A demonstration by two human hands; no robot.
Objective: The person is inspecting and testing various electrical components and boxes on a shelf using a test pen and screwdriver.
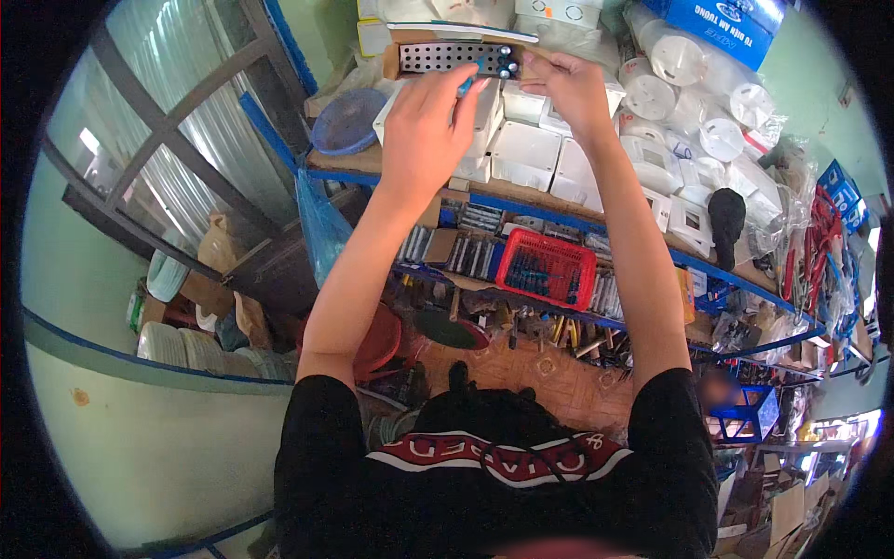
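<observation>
A long cardboard box (391, 64) lies across white plastic electrical boxes (525, 150) on the upper shelf. Inside it is a light panel (447, 56) with rows of round holes. Several dark cylindrical pieces with shiny ends (506, 63) stand at the panel's right end. My left hand (429, 129) is just in front of the box, its thumb and fingers closed on a small blue object (466, 86), mostly hidden by the fingers. With its fingertips, my right hand (573, 87) grips the right end of the box.
A blue plastic basket (347, 122) sits at the shelf's left end. Bagged white round fittings (677, 61) are piled at right. Below, a red basket (548, 269) holds dark pieces beside packed small boxes. A blue metal rail (545, 211) edges the shelf. A glazed door (167, 126) stands at left.
</observation>
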